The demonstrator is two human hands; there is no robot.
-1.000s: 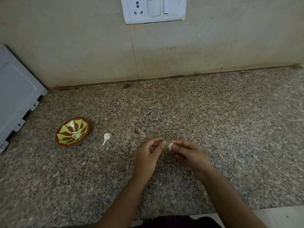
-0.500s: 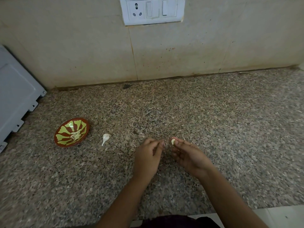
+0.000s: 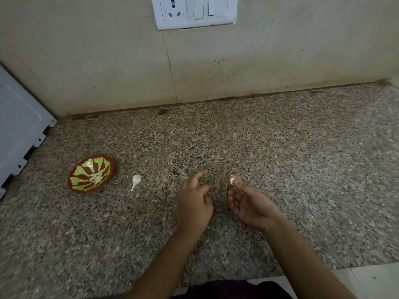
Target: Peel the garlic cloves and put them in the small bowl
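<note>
My right hand (image 3: 248,201) pinches a small pale garlic clove (image 3: 231,180) at its fingertips, palm turned up, over the speckled granite counter (image 3: 280,158). My left hand (image 3: 195,197) hovers just left of it with fingers loosely spread and nothing in them. A small red bowl with yellow-green stripes (image 3: 75,180) sits at the left, with several peeled pale cloves (image 3: 96,178) inside. Between bowl and hands lies one unpeeled white garlic clove (image 3: 136,180) with a thin tail.
A grey-white appliance panel (image 3: 19,130) stands at the far left edge. A beige tiled wall with a white socket-and-switch plate (image 3: 194,11) backs the counter. The counter's front edge runs along the bottom, with pale floor tile (image 3: 367,279) beyond.
My hands have drawn apart. The left hand let go of the clove and opened its fingers, while the right hand keeps the clove and has turned palm up.
</note>
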